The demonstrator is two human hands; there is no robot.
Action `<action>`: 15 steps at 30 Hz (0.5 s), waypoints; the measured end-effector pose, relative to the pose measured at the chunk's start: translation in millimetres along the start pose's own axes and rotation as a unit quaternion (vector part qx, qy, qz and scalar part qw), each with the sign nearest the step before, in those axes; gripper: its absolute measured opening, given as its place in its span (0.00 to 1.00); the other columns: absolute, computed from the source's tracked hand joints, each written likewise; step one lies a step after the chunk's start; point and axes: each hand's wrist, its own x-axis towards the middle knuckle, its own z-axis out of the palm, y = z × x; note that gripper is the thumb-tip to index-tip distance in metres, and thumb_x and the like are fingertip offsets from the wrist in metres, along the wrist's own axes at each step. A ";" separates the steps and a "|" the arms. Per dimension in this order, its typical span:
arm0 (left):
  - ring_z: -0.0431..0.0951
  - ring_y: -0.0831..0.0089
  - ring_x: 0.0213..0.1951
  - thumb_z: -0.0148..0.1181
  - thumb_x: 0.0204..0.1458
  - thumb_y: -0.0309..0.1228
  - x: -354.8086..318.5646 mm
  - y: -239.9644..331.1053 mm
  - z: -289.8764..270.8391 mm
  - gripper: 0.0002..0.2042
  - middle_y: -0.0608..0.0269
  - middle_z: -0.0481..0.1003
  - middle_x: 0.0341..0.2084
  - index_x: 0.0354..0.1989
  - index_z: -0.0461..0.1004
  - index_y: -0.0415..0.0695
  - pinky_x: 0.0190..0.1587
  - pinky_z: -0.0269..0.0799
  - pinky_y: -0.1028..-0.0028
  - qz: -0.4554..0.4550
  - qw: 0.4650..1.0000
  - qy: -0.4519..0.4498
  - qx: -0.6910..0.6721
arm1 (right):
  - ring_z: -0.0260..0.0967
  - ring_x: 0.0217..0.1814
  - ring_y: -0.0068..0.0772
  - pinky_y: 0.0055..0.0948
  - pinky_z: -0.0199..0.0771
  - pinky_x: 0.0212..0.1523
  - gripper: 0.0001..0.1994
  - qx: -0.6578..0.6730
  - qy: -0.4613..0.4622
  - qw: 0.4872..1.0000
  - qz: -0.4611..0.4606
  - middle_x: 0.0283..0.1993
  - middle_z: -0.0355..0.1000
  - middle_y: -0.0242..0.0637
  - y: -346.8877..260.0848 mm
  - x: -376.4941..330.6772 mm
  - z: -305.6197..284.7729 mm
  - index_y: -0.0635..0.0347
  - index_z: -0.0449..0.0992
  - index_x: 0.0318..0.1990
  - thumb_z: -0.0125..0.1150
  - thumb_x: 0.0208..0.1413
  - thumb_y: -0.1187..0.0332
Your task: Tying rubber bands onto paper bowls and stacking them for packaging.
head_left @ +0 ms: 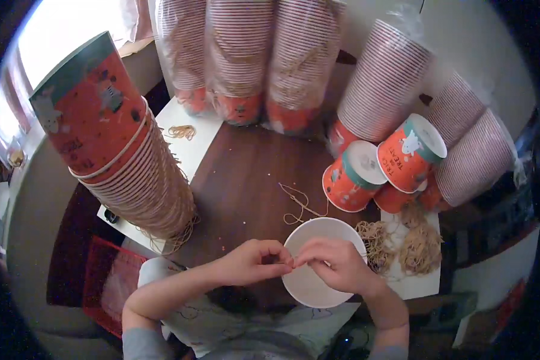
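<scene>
My left hand [255,262] and my right hand [340,264] meet fingertip to fingertip over the left rim of a white-lined paper bucket [315,294]. Both are closed in a pinch; whatever lies between the fingertips is too small to make out. The bucket stands mouth up close to me, its inside partly covered by my right hand. Just beyond it a thin pointed tool [303,205] lies on the brown table [240,180] with loops of tan cord around it. Bundles of tan cord [420,249] are heaped right of the bucket.
A tall nested stack of orange and teal buckets [129,156], with cords hanging along it, leans at left. Upside-down finished buckets [354,180] stand at right. Plastic-wrapped bucket stacks [240,54] line the back. A red basket [111,279] sits low at left.
</scene>
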 end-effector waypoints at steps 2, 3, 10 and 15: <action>0.68 0.84 0.32 0.55 0.48 0.25 -0.5 1.9 -1.5 0.08 0.69 0.71 0.30 0.37 0.69 0.38 0.35 0.65 0.82 0.008 1.000 0.006 0.009 | 0.68 0.35 0.37 0.29 0.68 0.35 0.10 -0.065 0.033 0.997 0.018 0.32 0.70 0.37 0.0 -1.2 5.5 0.59 0.73 0.32 0.52 0.40 0.79; 0.68 0.84 0.31 0.54 0.49 0.26 -0.9 3.7 -2.5 0.08 0.69 0.72 0.30 0.36 0.69 0.38 0.34 0.65 0.82 0.016 1.000 0.012 0.019 | 0.69 0.34 0.36 0.28 0.68 0.35 0.09 -0.129 0.067 0.989 0.036 0.32 0.70 0.36 -0.1 -1.9 8.8 0.60 0.74 0.31 0.54 0.38 0.80; 0.69 0.83 0.33 0.53 0.50 0.26 -2.6 11.5 -6.2 0.06 0.68 0.72 0.30 0.34 0.70 0.37 0.38 0.66 0.81 -0.064 0.996 -0.019 -0.056 | 0.65 0.42 0.36 0.36 0.62 0.43 0.07 -0.214 0.053 0.975 -0.001 0.37 0.68 0.35 9.3 -5.5 22.8 0.57 0.73 0.30 0.58 0.39 0.69; 0.71 0.80 0.34 0.49 0.53 0.27 0.0 4.0 -8.1 0.05 0.66 0.72 0.29 0.33 0.67 0.38 0.40 0.66 0.79 -0.042 0.995 0.002 -0.096 | 0.65 0.41 0.37 0.34 0.59 0.43 0.06 -0.275 0.116 0.954 0.010 0.36 0.69 0.36 0.1 -6.5 21.5 0.57 0.73 0.25 0.61 0.36 0.72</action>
